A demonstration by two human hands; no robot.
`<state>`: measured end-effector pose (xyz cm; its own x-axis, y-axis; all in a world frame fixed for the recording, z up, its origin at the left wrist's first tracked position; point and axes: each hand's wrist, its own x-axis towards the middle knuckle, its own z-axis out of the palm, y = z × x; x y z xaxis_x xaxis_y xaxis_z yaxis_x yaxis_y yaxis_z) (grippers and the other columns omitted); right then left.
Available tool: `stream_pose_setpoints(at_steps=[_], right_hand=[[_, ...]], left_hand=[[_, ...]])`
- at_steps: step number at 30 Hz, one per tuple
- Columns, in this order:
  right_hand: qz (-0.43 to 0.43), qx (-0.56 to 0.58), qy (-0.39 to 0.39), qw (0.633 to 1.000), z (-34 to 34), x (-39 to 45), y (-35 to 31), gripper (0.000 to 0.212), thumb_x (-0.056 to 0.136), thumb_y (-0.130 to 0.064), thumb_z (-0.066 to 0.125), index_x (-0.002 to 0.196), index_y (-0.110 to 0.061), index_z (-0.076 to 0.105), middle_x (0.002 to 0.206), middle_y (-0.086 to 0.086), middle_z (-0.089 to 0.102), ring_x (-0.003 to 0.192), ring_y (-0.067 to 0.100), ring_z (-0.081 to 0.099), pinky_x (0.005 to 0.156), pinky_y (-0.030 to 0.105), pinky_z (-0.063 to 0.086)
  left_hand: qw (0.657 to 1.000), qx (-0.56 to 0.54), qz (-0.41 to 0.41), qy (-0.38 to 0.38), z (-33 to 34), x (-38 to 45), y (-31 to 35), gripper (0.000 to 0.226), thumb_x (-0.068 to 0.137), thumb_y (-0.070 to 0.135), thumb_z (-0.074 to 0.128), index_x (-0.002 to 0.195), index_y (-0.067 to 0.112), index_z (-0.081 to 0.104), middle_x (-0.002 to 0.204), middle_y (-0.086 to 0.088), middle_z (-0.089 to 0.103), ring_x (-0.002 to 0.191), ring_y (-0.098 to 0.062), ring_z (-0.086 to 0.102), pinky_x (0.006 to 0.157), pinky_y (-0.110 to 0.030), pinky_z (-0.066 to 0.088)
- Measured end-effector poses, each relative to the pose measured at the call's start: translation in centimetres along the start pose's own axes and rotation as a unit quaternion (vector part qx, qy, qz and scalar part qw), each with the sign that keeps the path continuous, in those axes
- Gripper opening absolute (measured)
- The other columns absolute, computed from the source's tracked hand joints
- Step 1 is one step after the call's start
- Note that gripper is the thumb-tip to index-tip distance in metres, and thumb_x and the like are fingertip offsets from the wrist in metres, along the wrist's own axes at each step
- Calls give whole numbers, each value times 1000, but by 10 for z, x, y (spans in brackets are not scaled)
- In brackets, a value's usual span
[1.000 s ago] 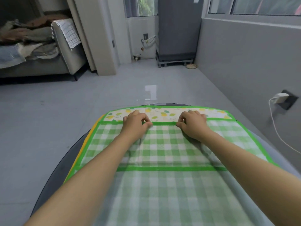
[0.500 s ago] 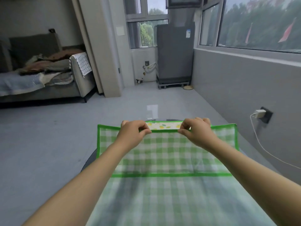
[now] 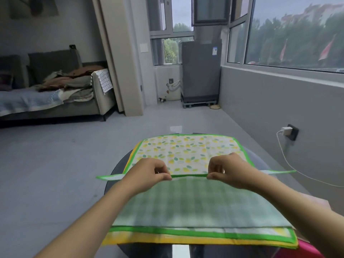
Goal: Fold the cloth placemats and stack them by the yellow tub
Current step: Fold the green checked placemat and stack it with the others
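Your left hand (image 3: 149, 172) and right hand (image 3: 228, 171), mid-frame, both pinch the placemat (image 3: 195, 202) edge, knuckles up.

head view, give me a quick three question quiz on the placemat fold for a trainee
1. True or false: both hands pinch the far green edge of the checked placemat.
2. Which pattern shows on the placemat lying under the lifted one? A plain red, B lemons and leaves, C blue stripes.
3. Fill in: at the near edge, a ______ border peeks out below the green border.

Key
1. True: the left hand and the right hand each hold that edge in a pinch grip, raised off the stack.
2. B
3. yellow
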<state>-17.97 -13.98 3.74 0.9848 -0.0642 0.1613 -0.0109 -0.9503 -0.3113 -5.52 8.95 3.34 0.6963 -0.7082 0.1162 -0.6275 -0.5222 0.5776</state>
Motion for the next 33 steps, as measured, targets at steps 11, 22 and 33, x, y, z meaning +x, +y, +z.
stream_pose_setpoints(at_steps=[11,22,33], right_hand=[[-21,27,-93,995,67,-37,15,16,82,-40,64,75,-36,51,96,-10,54,94,6,48,86,21,39],[-10,76,-73,994,96,-39,27,23,74,-48,70,64,-40,50,97,-18,49,101,3,43,89,19,35],[-9,60,-37,997,102,-38,26,47,64,-72,42,78,-31,61,93,-19,45,94,7,42,85,20,33]], left_hand=[[999,-1,-43,-31,59,-44,-26,12,77,29,73,67,29,67,83,7,62,72,-4,56,73,-25,50],[992,61,-27,-110,65,-36,-37,16,73,43,74,71,31,65,86,10,57,78,-4,57,76,-28,50],[987,143,68,-35,102,7,-25,38,92,48,47,126,31,52,133,10,41,128,-8,28,106,-23,15]])
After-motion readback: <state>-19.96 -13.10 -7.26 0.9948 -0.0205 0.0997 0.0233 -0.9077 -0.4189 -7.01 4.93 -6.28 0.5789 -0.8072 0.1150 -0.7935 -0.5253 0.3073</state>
